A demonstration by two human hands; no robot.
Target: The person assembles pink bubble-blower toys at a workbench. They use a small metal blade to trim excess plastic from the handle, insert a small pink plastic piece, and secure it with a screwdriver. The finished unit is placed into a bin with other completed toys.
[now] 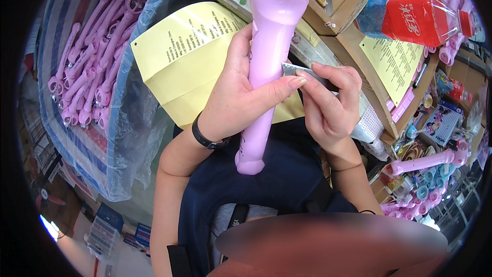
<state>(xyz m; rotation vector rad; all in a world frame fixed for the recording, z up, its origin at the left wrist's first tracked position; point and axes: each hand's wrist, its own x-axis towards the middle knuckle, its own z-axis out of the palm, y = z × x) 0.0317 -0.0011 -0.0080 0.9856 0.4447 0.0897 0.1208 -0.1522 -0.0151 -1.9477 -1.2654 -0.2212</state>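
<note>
A long, glossy pink plastic part (279, 13), wider at its far end, slants in front of my body. Its narrow near end rests against my dark apron (220, 184). My left hand (225, 87) is wrapped around its middle, the thumb laid across toward the right. On the right side, a thin flat metal blade (293, 68) is pinched between the thumb and fingers of my right hand (333, 95). The blade's edge touches the part's right side, close to my left thumb tip. Behind my left hand lies a creased yellow printed sheet (179, 56).
To the left stands a striped sack (66, 138) with a clear plastic liner, holding many slim pink parts (97, 66). A red-labelled bottle (410, 18) lies at upper right over cardboard boxes (353, 56). Another pink part (425, 163) rests on clutter at right.
</note>
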